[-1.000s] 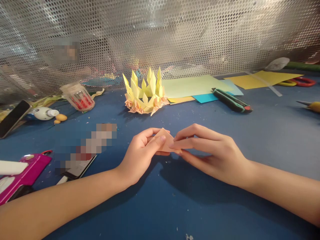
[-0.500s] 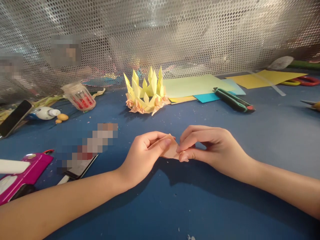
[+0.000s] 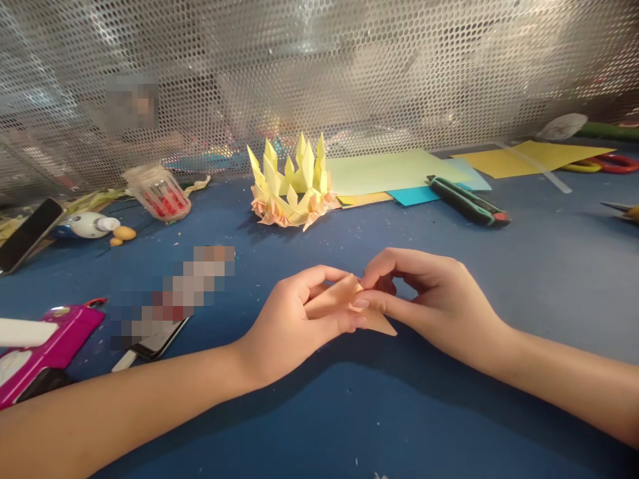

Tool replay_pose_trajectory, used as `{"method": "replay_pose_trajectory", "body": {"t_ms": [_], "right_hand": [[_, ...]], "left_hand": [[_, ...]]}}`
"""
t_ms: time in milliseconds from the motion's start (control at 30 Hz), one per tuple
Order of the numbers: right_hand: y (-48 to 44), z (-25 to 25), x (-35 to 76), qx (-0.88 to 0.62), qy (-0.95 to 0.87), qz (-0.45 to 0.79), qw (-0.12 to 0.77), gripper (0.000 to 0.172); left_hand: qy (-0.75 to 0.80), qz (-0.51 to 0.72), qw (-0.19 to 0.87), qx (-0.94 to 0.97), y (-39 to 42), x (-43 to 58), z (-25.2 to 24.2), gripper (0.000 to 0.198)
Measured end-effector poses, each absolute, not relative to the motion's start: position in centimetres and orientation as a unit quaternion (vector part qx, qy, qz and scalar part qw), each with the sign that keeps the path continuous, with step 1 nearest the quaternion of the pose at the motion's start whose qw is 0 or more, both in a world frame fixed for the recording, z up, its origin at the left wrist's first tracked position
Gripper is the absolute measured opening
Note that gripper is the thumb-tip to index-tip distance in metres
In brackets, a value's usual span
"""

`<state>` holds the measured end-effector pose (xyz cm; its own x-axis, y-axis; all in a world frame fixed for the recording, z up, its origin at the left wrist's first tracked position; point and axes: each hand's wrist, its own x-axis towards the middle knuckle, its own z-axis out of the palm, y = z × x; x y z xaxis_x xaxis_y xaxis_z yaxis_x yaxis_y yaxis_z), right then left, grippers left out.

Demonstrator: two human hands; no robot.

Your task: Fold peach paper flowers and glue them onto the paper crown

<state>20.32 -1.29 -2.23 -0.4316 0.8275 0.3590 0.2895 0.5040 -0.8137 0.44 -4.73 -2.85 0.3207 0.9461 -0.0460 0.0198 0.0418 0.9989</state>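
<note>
A small piece of folded peach paper point(image 3: 332, 299) is held up between both hands over the blue table. My left hand point(image 3: 287, 319) is closed on its left side, the thumb along the lower edge and the fingers behind. My right hand point(image 3: 424, 286) pinches the paper near its middle between thumb and fingertips. One pointed corner sticks out below the right thumb. Behind the hands stands a ring of folded paper point(image 3: 289, 189), with yellow spikes above and peach folds around its base.
At the back lie pale green paper point(image 3: 379, 166), blue paper point(image 3: 414, 195), a green-black cutter point(image 3: 466, 199) and a yellow sheet point(image 3: 529, 157). A jar with red bits point(image 3: 162, 196), a dark phone point(image 3: 30, 233) and a magenta tool point(image 3: 64, 339) are on the left. A perforated metal screen point(image 3: 349, 80) rises behind.
The left thumb has moved from the top of the paper to its lower edge. The paper has been turned, so a pointed corner now sticks out to the lower right.
</note>
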Motion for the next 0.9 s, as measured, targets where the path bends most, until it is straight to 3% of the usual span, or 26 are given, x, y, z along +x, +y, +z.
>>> {"method": "replay_pose_trajectory", "body": {"t_ms": [367,633,900], "right_hand": [[-1.26,-2.11,20.22,-0.375,-0.77,0.399,0.327,0.031],[-1.39,-2.07,20.2,-0.353,-0.774,0.39,0.354,0.031],[-1.31,-2.12,20.31,-0.321,-0.823,0.296,0.364,0.021]], "left_hand": [[0.444,0.435,0.595,0.51,-4.54,0.95,-2.31,0.024],[0.421,0.389,0.563,0.596,-4.81,0.52,-2.94,0.029],[0.439,0.461,0.482,0.601,-5.08,0.45,-2.99,0.026]]}}
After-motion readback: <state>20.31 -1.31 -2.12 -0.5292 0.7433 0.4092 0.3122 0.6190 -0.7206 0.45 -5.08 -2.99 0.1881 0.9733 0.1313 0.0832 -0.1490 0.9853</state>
